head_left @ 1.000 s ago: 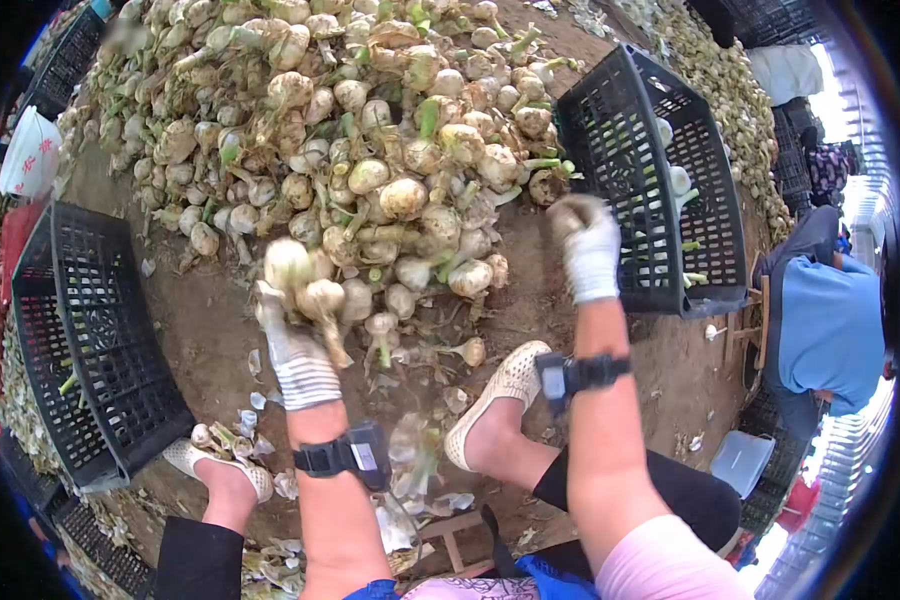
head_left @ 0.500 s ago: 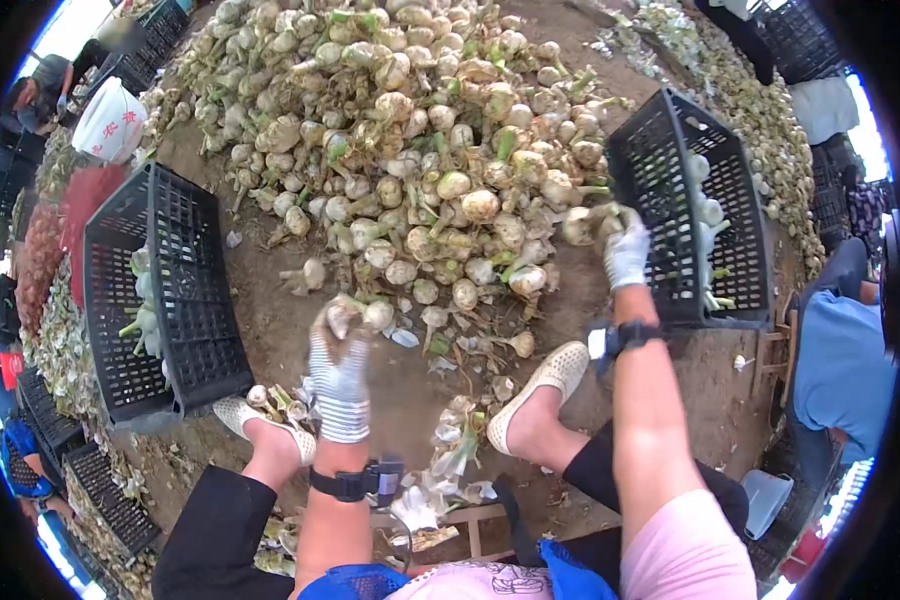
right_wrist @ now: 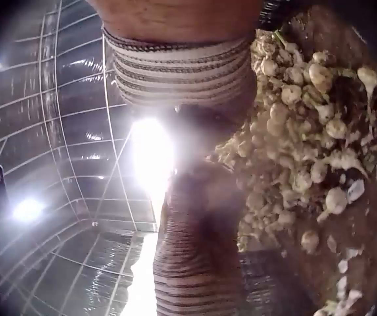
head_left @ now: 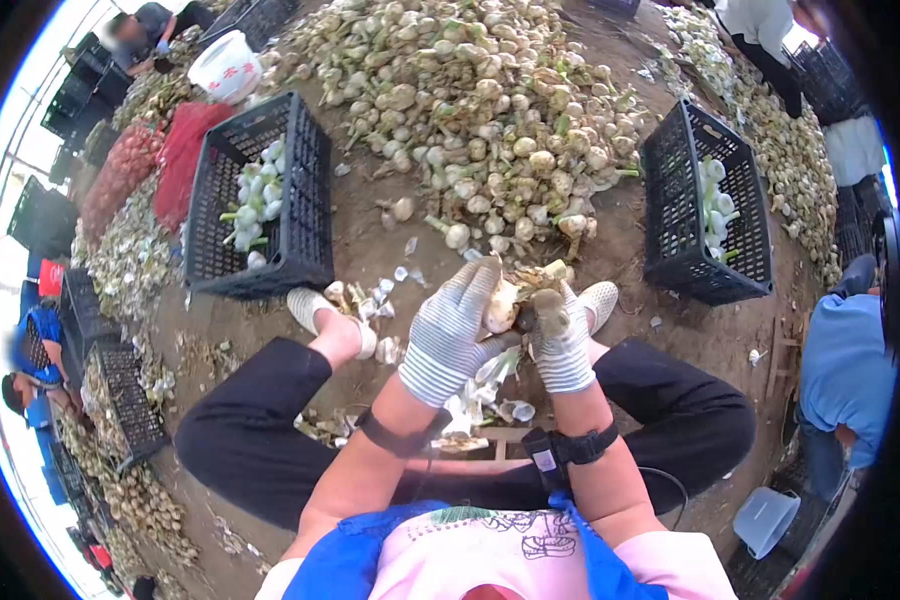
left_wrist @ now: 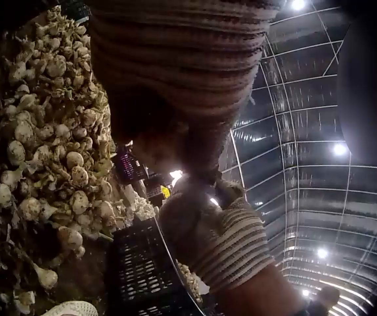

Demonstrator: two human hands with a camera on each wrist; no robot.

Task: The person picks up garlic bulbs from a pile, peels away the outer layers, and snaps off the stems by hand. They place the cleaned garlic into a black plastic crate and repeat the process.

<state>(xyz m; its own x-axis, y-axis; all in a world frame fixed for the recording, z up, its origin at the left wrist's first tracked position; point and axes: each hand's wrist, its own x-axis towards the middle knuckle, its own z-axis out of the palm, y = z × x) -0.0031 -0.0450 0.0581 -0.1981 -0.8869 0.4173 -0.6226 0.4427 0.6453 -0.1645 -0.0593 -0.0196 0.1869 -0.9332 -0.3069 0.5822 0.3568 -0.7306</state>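
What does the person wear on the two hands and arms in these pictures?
The left hand and the right hand each wear a pale knitted work glove with a grey-striped ribbed cuff. A black strap carrying a small dark device circles each wrist. The forearms are bare, and a short pink sleeve shows at the right shoulder.

The left hand (head_left: 450, 335) and right hand (head_left: 562, 340) cover most of the garlic bulbs (head_left: 502, 305) between them. Both wrist views are dark and backlit, so neither grip shows there. The lens rim cuts off the blue-shirted person (head_left: 845, 365).
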